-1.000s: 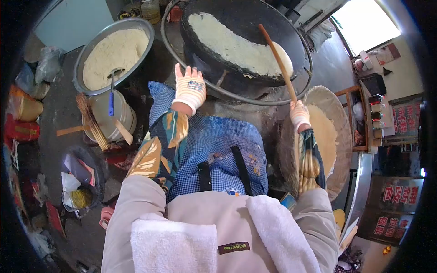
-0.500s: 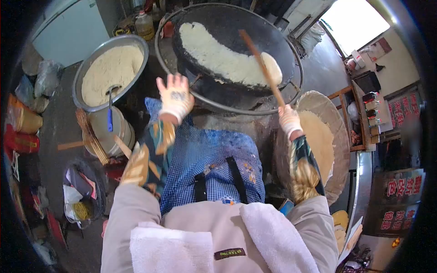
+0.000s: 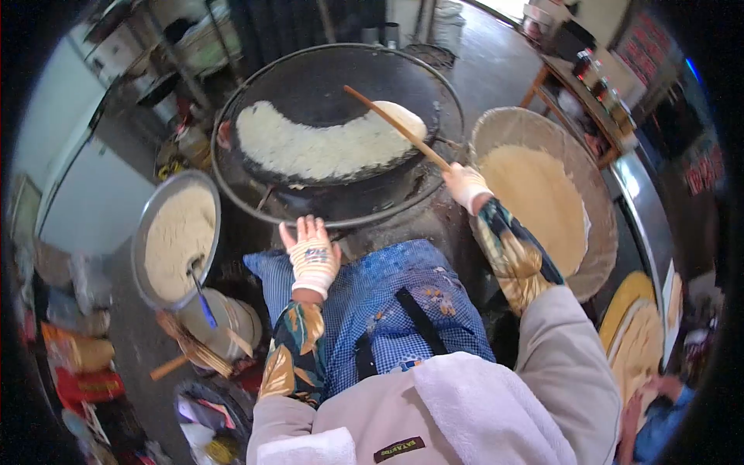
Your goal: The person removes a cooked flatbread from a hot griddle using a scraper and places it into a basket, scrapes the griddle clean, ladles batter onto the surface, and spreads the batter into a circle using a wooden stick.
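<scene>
A round dark griddle (image 3: 310, 85) inside a metal ring (image 3: 240, 203) bears a curved band of pale batter (image 3: 310, 151) along its near side, with a thicker lump at the band's right end. My right hand (image 3: 466, 186), in a striped glove, is closed round the lower end of a long wooden stick (image 3: 395, 124); the stick slants up and left across the lump. At the ring's near edge is my left hand (image 3: 313, 260), gloved, fingers spread and holding nothing. Whether it touches the ring I cannot tell.
To the left stand a metal basin (image 3: 142, 256) of batter with a blue-handled ladle (image 3: 206, 308) and a bucket (image 3: 252, 322) with a brush (image 3: 194, 345). A lined basket (image 3: 601, 232) holds flat pancakes (image 3: 535, 194) at right. Another person's hand (image 3: 659, 387) shows at lower right.
The view has turned, so the griddle sits lower and further left in the picture. The stick stays in my right hand, over the batter's right end. Another person's hand has come into view.
</scene>
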Motion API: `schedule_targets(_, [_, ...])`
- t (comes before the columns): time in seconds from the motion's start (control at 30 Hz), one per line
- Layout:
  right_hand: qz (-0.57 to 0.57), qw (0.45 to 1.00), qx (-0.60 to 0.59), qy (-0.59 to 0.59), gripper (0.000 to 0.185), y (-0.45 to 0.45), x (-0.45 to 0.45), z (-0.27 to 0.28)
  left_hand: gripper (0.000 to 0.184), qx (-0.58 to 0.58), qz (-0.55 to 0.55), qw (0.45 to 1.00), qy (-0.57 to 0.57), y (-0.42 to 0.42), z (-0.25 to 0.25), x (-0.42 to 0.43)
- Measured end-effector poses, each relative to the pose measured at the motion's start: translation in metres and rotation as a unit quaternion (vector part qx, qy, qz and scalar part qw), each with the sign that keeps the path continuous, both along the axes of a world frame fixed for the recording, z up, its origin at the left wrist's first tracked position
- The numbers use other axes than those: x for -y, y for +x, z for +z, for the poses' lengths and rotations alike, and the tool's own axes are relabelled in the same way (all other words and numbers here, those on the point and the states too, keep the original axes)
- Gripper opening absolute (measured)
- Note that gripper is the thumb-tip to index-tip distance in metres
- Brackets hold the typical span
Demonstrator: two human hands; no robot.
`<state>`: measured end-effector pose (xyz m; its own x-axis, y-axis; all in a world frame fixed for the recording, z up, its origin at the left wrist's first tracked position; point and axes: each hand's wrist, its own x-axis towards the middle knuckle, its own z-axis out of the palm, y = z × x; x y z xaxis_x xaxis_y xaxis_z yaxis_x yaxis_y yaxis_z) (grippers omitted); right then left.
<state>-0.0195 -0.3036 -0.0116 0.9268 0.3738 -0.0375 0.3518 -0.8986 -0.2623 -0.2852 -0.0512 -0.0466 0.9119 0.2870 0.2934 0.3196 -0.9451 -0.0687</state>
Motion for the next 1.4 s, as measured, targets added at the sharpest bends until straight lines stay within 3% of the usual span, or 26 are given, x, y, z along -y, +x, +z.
schedule_targets(0.1, [0.113, 0.993, -0.020, 0.004, 0.032, -0.025, -0.013, 0.019, 0.051, 0.005, 0.001, 1.000, 0.002, -0.003, 0.021, -0.006])
schedule_targets(0.13, [0.233, 0.967, 0.070, -0.071, 0.030, -0.015, -0.004, -0.013, 0.045, -0.010, -0.001, 1.000, -0.022, -0.001, 0.034, -0.004])
schedule_targets(0.17, [0.091, 0.994, -0.043, 0.039, 0.035, -0.032, -0.001, 0.010, 0.037, 0.065, -0.019, 0.997, 0.025, -0.002, 0.029, -0.004])
schedule_targets(0.2, [0.125, 0.988, 0.012, 0.089, 0.035, -0.018, 0.012, -0.005, 0.044, 0.019, 0.011, 1.000, -0.004, -0.005, 0.033, -0.001])
schedule_targets(0.23, [0.145, 0.984, 0.091, 0.046, 0.021, 0.011, 0.008, -0.039, 0.050, 0.056, -0.004, 0.998, 0.007, -0.009, 0.004, -0.017])
schedule_targets(0.27, [0.121, 0.989, 0.086, 0.012, 0.019, 0.004, 0.002, -0.027, 0.057, -0.024, 0.046, 0.999, -0.013, -0.007, 0.006, -0.018])
schedule_targets(0.3, [0.093, 0.994, 0.055, -0.029, 0.018, -0.007, -0.011, -0.009, 0.058, -0.024, 0.065, 0.998, 0.004, -0.006, -0.010, -0.029])
schedule_targets(0.37, [0.065, 0.996, 0.052, 0.014, 0.023, -0.028, -0.020, 0.005, 0.060, -0.069, 0.103, 0.992, 0.001, -0.006, -0.003, -0.035])
schedule_targets(0.43, [0.043, 0.998, 0.041, 0.019, 0.028, -0.012, -0.009, -0.026, 0.061, -0.069, 0.118, 0.991, 0.005, -0.009, -0.010, -0.048])
schedule_targets(0.53, [-0.018, 1.000, 0.007, 0.020, 0.029, 0.005, -0.004, -0.022, 0.061, -0.078, 0.144, 0.986, -0.005, -0.011, -0.009, -0.062])
schedule_targets(0.6, [0.026, 0.998, 0.047, 0.017, 0.027, -0.010, -0.017, -0.013, 0.061, -0.090, 0.162, 0.983, -0.017, -0.009, -0.003, -0.071])
schedule_targets(0.67, [0.064, 0.997, -0.010, 0.040, 0.030, -0.029, -0.013, 0.000, 0.064, -0.132, 0.201, 0.969, -0.057, -0.006, 0.002, -0.078])
schedule_targets(0.7, [0.157, 0.986, 0.046, 0.000, 0.031, -0.028, -0.006, -0.013, 0.064, -0.126, 0.208, 0.968, -0.064, -0.002, -0.003, -0.083])
schedule_targets(0.73, [0.087, 0.996, 0.034, 0.005, 0.031, -0.018, 0.003, -0.023, 0.064, -0.127, 0.217, 0.966, -0.067, -0.003, -0.007, -0.092])
schedule_targets(0.8, [-0.028, 0.999, -0.011, 0.023, 0.030, -0.016, 0.004, 0.003, 0.060, -0.087, 0.163, 0.981, -0.053, -0.010, -0.024, -0.122])
schedule_targets(0.9, [0.046, 0.998, -0.019, 0.030, 0.034, -0.027, -0.012, 0.005, 0.056, -0.106, 0.148, 0.983, -0.035, -0.010, 0.004, -0.103])
schedule_targets(0.93, [0.067, 0.997, -0.028, 0.022, 0.035, -0.033, -0.012, 0.005, 0.054, -0.040, 0.102, 0.994, -0.030, -0.008, -0.014, -0.097])
schedule_targets(1.0, [0.141, 0.990, -0.017, -0.020, 0.034, -0.047, -0.001, -0.007, 0.054, -0.016, 0.021, 0.999, -0.037, 0.000, -0.011, -0.045])
schedule_targets(1.03, [0.096, 0.995, -0.005, -0.021, 0.034, -0.030, 0.012, -0.025, 0.056, -0.011, -0.020, 0.998, -0.059, 0.003, -0.014, -0.020])
schedule_targets(1.07, [0.053, 0.999, 0.005, -0.011, 0.033, -0.014, 0.016, -0.036, 0.057, -0.032, -0.027, 0.997, -0.063, 0.007, -0.010, 0.004])
schedule_targets(1.13, [0.042, 0.999, -0.028, -0.007, 0.033, -0.010, 0.020, 0.002, 0.058, -0.006, -0.014, 1.000, 0.011, 0.007, -0.015, 0.023])
schedule_targets(1.27, [0.092, 0.995, 0.031, -0.034, 0.034, -0.035, 0.014, 0.006, 0.056, -0.048, 0.022, 0.998, -0.026, 0.007, -0.006, 0.014])
schedule_targets(1.33, [0.082, 0.994, -0.044, -0.057, 0.035, -0.024, 0.022, -0.001, 0.056, -0.049, 0.024, 0.998, -0.021, 0.005, -0.006, 0.009])
schedule_targets(1.4, [0.010, 0.999, 0.015, -0.040, 0.037, 0.003, 0.029, -0.016, 0.056, -0.055, 0.028, 0.998, -0.025, 0.004, 0.000, 0.002])
